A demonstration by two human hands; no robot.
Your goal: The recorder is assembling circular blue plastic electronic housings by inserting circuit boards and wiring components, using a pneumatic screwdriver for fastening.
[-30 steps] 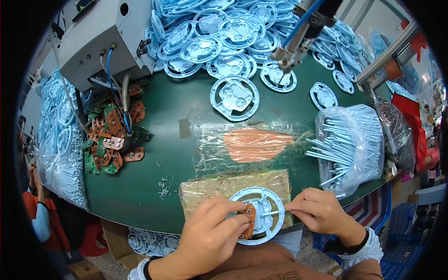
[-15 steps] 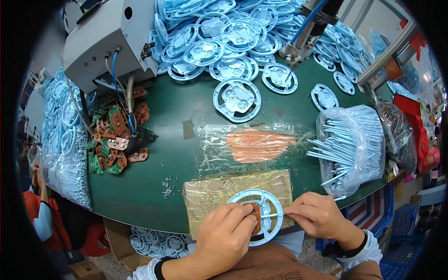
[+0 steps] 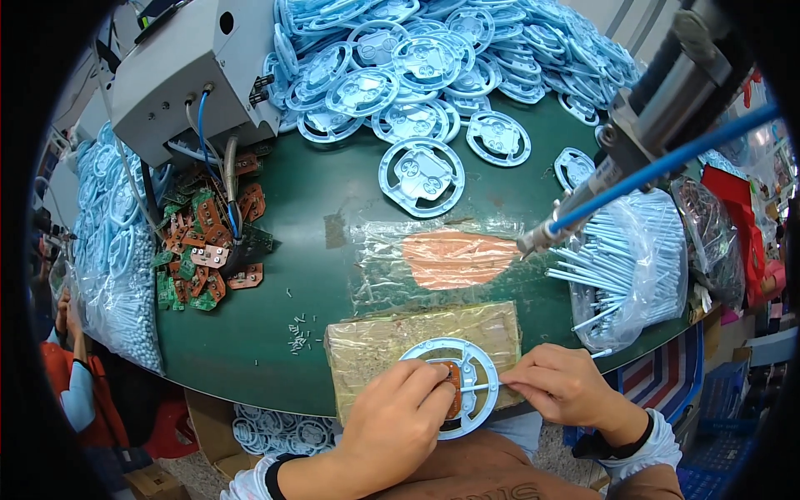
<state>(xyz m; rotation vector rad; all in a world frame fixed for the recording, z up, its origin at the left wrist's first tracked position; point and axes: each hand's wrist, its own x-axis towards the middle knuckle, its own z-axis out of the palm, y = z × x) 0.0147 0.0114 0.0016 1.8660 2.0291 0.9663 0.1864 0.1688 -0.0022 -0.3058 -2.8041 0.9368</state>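
The left hand (image 3: 396,412) bends over the left side of a pale blue wheel (image 3: 486,364), its fingers on a brown board (image 3: 454,392) set in the wheel's middle; whether its grip is closed cannot be told, since the thumb is hidden. The right hand (image 3: 558,383) has its grip pinched on the outer end of a thin blue rod (image 3: 477,387), at the wheel's right rim; the rod runs inward across the opening to the middle. The wheel lies on the near right part of a taped block (image 3: 367,350) and overhangs its near edge. Under the near left edge of the desk (image 3: 287,208), a carton (image 3: 217,446) stands beside more blue wheels.

Left of the block, small screws (image 3: 296,335) are scattered. Beyond the block, an orange patch (image 3: 458,260) lies under clear film, with the tip of a hose-fed metal tool (image 3: 604,172) at its right end. To the right is a clear bag (image 3: 646,279) of rods; to the left, a heap of boards (image 3: 196,250) lies before a grey machine (image 3: 192,92). Farther off, a few wheels lie singly in front of a large pile of wheels (image 3: 400,62).
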